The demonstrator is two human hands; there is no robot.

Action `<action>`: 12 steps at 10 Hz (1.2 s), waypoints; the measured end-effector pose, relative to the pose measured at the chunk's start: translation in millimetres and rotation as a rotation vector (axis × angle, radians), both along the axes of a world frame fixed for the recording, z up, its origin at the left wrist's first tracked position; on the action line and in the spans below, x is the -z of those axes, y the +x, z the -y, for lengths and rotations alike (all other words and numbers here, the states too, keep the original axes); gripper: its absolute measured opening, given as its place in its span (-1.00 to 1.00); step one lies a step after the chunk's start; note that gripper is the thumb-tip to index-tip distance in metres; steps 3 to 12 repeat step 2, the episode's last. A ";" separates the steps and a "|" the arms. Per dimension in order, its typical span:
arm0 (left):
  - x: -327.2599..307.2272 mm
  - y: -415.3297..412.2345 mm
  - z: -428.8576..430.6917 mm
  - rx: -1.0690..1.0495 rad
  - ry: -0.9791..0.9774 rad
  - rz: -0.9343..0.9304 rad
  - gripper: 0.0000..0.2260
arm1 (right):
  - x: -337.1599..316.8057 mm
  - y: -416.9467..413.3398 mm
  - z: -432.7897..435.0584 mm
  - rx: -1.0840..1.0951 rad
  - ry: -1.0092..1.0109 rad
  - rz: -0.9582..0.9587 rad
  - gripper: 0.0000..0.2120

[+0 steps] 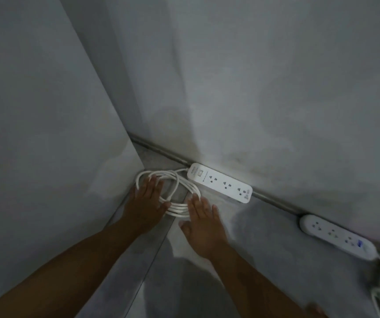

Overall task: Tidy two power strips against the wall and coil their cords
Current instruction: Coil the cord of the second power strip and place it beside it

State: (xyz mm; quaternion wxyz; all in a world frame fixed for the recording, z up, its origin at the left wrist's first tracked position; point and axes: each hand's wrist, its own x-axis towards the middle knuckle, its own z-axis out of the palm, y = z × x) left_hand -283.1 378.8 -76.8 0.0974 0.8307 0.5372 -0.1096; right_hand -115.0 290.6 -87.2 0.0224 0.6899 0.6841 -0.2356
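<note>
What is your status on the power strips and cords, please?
Both hands, left and right, open, flat on coiled cord. Both strips, near and far, against wall. Nothing blocking.

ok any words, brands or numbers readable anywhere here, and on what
None can be read.
Near power strip: small print by its switch end, too blurred to read.
Far power strip: a blue mark near its cord end, too blurred to tell.
Walls and floor: no text visible.

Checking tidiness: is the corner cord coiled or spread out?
Coiled: the cord lies in stacked loops beside the power strip, both hands flat on it.
</note>
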 end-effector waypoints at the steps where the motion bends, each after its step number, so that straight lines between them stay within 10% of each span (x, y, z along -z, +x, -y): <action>1: -10.3 4.2 15.6 -0.023 0.152 0.074 -0.40 | -7.9 23.8 11.4 0.059 0.005 0.015 -0.35; 12: -13.3 11.7 39.3 0.091 0.119 0.125 -0.40 | -12.2 40.2 34.2 0.164 -0.039 0.065 -0.36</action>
